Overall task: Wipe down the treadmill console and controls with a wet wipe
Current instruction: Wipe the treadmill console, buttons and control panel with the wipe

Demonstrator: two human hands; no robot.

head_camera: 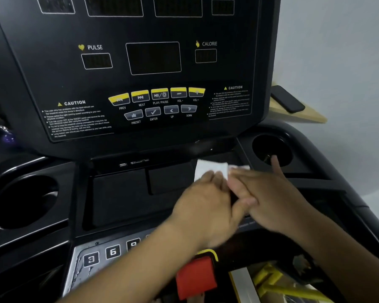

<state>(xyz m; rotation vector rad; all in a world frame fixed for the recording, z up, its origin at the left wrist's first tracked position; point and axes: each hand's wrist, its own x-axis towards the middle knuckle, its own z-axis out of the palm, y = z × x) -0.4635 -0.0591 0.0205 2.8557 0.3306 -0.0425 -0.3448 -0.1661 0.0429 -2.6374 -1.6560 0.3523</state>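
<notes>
Left hand curls fingers on wet wipe at tray edge; right hand touching, its grip unclear.

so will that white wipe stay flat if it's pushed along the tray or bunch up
Probably bunches: the wipe looks thin and folded, draped unevenly between the left hand and right hand. Likely very light, and if damp it may drag on the smooth tray.

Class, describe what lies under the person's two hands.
A white wet wipe shows past the fingertips of the left hand and right hand, over the console's black tray. Its remainder, and the grip on it, is covered.
</notes>
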